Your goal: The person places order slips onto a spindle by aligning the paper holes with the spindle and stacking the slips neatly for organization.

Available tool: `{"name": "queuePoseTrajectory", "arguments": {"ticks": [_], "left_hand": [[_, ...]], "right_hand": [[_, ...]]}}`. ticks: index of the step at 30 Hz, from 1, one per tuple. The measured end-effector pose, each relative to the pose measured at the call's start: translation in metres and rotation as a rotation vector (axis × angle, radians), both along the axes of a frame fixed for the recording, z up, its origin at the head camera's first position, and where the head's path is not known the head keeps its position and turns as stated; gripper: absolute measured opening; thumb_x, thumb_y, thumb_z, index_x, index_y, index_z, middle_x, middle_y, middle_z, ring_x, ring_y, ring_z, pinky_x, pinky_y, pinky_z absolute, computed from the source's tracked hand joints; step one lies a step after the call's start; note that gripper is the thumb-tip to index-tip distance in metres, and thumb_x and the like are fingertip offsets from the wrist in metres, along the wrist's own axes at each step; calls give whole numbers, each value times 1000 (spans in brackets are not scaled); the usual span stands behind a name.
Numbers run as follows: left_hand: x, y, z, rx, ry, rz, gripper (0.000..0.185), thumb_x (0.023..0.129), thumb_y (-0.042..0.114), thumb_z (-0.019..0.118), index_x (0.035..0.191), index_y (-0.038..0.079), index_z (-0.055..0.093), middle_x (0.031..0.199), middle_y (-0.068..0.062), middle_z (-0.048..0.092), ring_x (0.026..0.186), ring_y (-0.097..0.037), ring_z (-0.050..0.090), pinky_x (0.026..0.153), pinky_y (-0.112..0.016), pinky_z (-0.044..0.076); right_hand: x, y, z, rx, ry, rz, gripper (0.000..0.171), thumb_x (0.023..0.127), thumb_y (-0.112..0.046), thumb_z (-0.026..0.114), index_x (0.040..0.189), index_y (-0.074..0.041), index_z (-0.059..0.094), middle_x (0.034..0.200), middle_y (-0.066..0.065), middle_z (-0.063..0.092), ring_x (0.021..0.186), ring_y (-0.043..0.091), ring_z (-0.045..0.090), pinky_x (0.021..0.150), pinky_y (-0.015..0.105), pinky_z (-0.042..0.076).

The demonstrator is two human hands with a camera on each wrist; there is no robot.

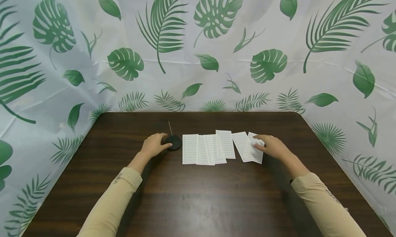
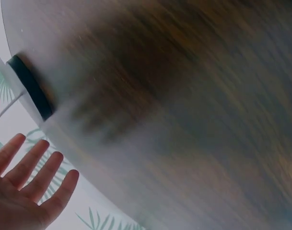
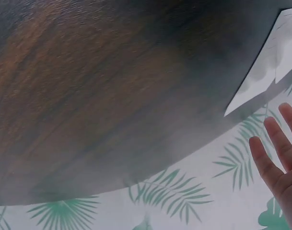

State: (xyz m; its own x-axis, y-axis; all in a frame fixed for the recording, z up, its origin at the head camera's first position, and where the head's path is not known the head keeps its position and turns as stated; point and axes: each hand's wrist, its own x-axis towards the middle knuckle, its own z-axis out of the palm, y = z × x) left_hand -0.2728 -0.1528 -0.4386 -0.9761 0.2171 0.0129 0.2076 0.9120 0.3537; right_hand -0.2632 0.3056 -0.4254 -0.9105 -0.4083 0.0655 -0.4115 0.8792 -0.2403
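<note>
Paper slips [image 1: 216, 147] lie in a loose, overlapping row across the middle of the dark wooden worktop [image 1: 198, 195], each ruled with fine lines.

At the left of the row, the left hand [image 1: 153, 145] reaches forward from a tan sleeve [image 1: 116, 199], forearm angled in toward the centre. Its palm faces down and its fingertips rest on the near edge of a black round base [image 1: 174, 142], from which a thin spike [image 1: 169, 128] stands upright. The fingers look relaxed and only lightly bent; nothing is gripped. In the left wrist view the same fingers [image 2: 38, 170] are spread and straight, with the dark edge of the base [image 2: 30, 88] close by, though that picture is blurred.

Just right of the base sits the first slip [image 1: 190, 148], then several more overlapping one another, one of them set a little farther back [image 1: 225, 144].

At the right end of the row, the right hand [image 1: 272, 147] lies palm down over the last two slips [image 1: 252, 147], which are tilted against the rest. Its fingers are extended and press flat on the paper rather than pinching it. The right wrist view shows straight fingers [image 3: 277, 143] beside a white paper corner [image 3: 265, 76]. The right forearm runs back and outward to its tan sleeve [image 1: 325, 202].

A leaf-printed curtain [image 1: 198, 51] encloses the worktop on three sides.
</note>
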Motion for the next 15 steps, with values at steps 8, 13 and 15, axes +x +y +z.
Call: {"name": "queuePoseTrajectory", "arguments": {"ticks": [8, 13, 15], "left_hand": [[-1, 7, -5, 71, -33, -25, 61, 87, 36, 67, 134, 1, 50, 132, -21, 54, 121, -39, 51, 98, -54, 45], [-4, 9, -7, 106, -39, -29, 61, 86, 34, 68, 133, 0, 50, 132, -22, 54, 122, -38, 51, 100, -53, 44], [-5, 9, -7, 100, -46, -29, 63, 85, 34, 69, 134, 1, 49, 133, -22, 53, 122, -38, 51, 100, -53, 44]], "right_hand": [[-2, -12, -2, 14, -2, 32, 47, 87, -26, 66, 121, 6, 58, 115, 25, 64, 106, 42, 60, 89, 56, 49], [-3, -21, -1, 7, -12, 50, 50, 87, -29, 66, 122, 6, 58, 120, 25, 61, 111, 42, 57, 93, 57, 47], [-4, -24, -2, 7, -8, 62, 50, 87, -29, 67, 121, 5, 58, 121, 26, 60, 112, 43, 56, 95, 57, 46]]}}
